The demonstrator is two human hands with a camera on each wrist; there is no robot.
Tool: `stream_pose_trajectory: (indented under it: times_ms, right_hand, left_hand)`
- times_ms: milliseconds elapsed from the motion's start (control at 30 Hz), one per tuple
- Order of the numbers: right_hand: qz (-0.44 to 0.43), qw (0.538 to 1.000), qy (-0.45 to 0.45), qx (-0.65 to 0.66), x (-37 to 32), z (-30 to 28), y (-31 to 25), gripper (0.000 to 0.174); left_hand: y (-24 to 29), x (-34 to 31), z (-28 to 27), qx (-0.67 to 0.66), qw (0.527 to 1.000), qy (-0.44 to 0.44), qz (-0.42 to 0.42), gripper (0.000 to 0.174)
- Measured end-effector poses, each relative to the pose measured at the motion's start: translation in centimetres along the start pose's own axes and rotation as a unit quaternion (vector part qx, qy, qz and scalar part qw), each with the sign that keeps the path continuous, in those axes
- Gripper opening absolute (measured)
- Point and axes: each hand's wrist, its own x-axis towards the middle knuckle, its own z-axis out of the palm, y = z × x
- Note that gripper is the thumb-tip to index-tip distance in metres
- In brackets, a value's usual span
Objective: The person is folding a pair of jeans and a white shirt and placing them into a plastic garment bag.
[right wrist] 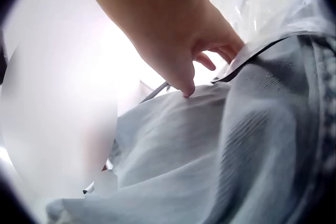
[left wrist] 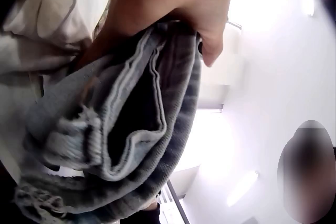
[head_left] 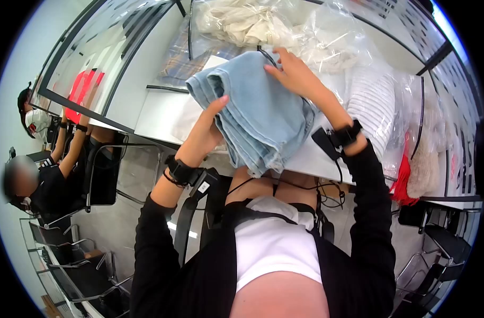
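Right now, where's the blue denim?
In the head view, the blue denim is at the upper middle, between the left hand, which grips it, and the right hand, at its top edge.

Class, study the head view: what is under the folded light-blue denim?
White tabletop shows past its left and lower right. The left hand grips the denim and is partly hidden underneath. Whatever else the cloth covers cannot be seen.

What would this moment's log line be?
left grip: holding denim | right grip: touching denim | denim: folded | clear bags: on table, beyond denim
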Motion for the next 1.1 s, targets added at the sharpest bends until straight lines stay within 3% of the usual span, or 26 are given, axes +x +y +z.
stream_pose_trajectory:
  times_ms: [100, 133, 167, 233, 333, 400, 567, 633, 700, 833, 933, 1033, 1100]
  right_hand:
    - [-0.075, 0.997, 0.011, -0.023, -3.8, -2.5, -2.7, 0.065]
    - [-0.053, 0.998, -0.016, -0.041, -5.4, -3.8, -4.9, 0.076]
    - [-0.041, 0.997, -0.059, -0.02, -6.7, -4.3, -5.9, 0.094]
    - [-0.046, 0.994, -0.096, 0.02, -9.2, -3.7, -7.1, 0.112]
    - [0.016, 0.994, -0.107, -0.01, -10.9, -4.0, -7.6, 0.12]
    - [0.069, 0.993, -0.088, -0.043, -11.4, -4.1, -7.7, 0.117]
    - [0.143, 0.98, -0.018, -0.134, -12.7, -2.9, -8.0, 0.103]
    - [0.147, 0.983, 0.046, -0.102, -13.0, -2.3, -7.1, 0.096]
    - [0.145, 0.982, 0.114, -0.045, -12.7, -2.0, -5.5, 0.09]
    - [0.163, 0.967, 0.195, -0.003, -12.4, -6.4, -3.5, 0.054]
    - [0.155, 0.959, 0.236, 0.003, -12.6, -8.6, -2.9, 0.045]
    - [0.15, 0.954, 0.259, 0.013, -12.7, -9.6, -2.1, 0.042]
    - [0.151, 0.955, 0.255, 0.016, -12.8, -9.8, -2.7, 0.041]
  left_hand:
    - [-0.8, -0.3, 0.2, -0.015, 0.998, -0.039, 0.043, 0.072]
    - [-1.2, -0.1, 0.2, -0.025, 0.995, -0.081, 0.053, 0.081]
    - [-1.9, 0.4, 0.3, -0.155, 0.979, -0.128, 0.041, 0.08]
    - [-1.5, 0.0, 3.0, -0.22, 0.97, -0.1, 0.016, 0.085]
    - [-2.8, 0.1, 5.3, -0.174, 0.977, -0.123, 0.033, 0.067]
    - [-2.8, 0.2, 6.4, -0.169, 0.969, -0.169, 0.055, 0.061]
    - [-3.8, 0.7, 8.7, -0.124, 0.975, -0.167, 0.076, 0.056]
    - [-4.7, 1.4, 8.5, -0.124, 0.969, -0.198, 0.08, 0.057]
    - [-5.4, 2.1, 8.3, -0.043, 0.969, -0.22, 0.107, 0.059]
    - [-5.1, 3.6, 6.6, 0.227, 0.953, -0.125, 0.155, 0.043]
    - [-5.7, 7.1, 5.6, 0.406, 0.902, 0.002, 0.146, 0.032]
    - [-7.4, 12.4, 5.6, 0.434, 0.889, 0.067, 0.131, 0.038]
    - [-7.1, 13.8, 6.8, 0.425, 0.894, 0.063, 0.126, 0.036]
